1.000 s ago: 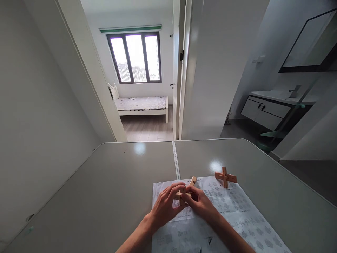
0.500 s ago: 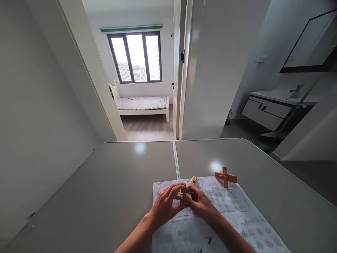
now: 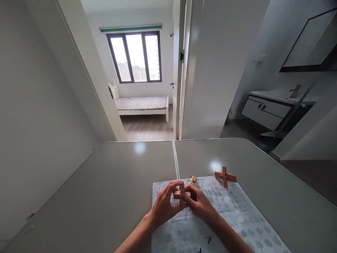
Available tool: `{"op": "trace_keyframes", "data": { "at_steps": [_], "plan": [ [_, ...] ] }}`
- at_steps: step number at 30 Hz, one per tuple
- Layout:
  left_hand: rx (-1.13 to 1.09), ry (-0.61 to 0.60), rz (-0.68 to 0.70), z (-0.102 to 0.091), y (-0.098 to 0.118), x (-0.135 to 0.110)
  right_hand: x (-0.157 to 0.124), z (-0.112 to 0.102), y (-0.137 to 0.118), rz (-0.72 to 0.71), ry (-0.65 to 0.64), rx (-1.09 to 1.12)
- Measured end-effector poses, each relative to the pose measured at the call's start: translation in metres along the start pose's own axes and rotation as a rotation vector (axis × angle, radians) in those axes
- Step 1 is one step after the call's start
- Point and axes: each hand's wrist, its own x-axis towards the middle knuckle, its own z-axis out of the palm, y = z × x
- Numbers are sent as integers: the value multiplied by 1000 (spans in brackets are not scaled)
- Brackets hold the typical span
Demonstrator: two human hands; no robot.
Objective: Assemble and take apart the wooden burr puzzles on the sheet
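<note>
Between my two hands is a light wooden interlocking puzzle [image 3: 177, 195], its notched bars crossing each other. My left hand [image 3: 163, 201] curls round it from the left, index finger at the top of the upright bar and thumb low down. From the right, my right hand [image 3: 198, 200] pinches the crossing bars between thumb and fingers, which hide part of them. Just behind the hands a loose notched wooden bar [image 3: 193, 180] lies on the printed sheet [image 3: 181, 233]. A darker wooden cross-shaped puzzle [image 3: 225, 176] stands at the sheet's far right corner.
The sheet, with rows of printed diagrams, lies on a grey table [image 3: 118, 189] with a seam [image 3: 175, 160] down its middle. Beyond the far edge are a doorway with a bed [image 3: 142, 103] and, at right, a washbasin cabinet [image 3: 268, 110].
My left fingers have shifted and spread a little, so more of the upright bar shows. The loose bar and the darker cross stay where they were.
</note>
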Motion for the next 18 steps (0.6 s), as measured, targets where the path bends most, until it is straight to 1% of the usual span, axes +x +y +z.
{"op": "trace_keyframes", "data": {
  "at_steps": [3, 6, 12, 14, 18],
  "plan": [
    [-11, -11, -94, 0, 2, 0, 0, 0, -2, 20, 22, 26],
    [-18, 6, -141, 0, 2, 2, 1, -1, 1, 44, 45, 71],
    [-75, -9, -149, -4, 2, 9, 3, -2, 11, 32, 47, 88],
    [-87, 6, -158, -4, 2, 11, 3, -2, 10, 26, 44, 92],
    [-173, -3, -195, -3, 0, 11, 1, -2, 4, -11, 26, 80]
  ]
}}
